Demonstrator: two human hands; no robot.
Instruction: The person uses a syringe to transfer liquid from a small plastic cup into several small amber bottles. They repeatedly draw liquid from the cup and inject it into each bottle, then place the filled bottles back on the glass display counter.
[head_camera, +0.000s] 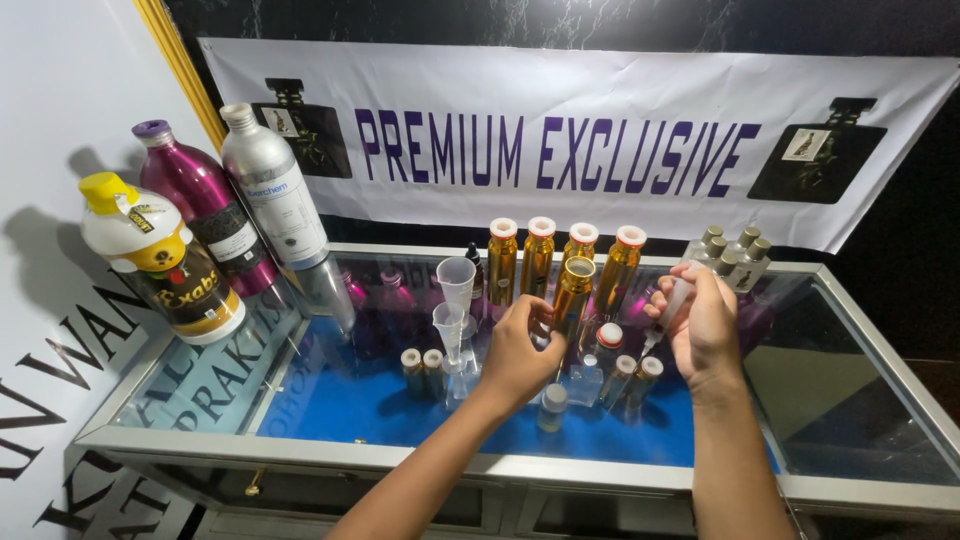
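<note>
The left hand (520, 350) is gripping an open amber glass bottle (573, 290) at centre of the glass worktop (850, 400); the right hand (703, 325) is pinching a clear plastic syringe (668, 310) just beside it. Four capped amber bottles (540, 255) are standing behind, two clear funnels (455, 285) left, three large bottles (200, 215) far left.

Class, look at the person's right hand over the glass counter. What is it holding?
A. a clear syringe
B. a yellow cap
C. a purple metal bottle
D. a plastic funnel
A: the right hand grips a clear syringe, tip pointing down toward the small bottles.
</note>
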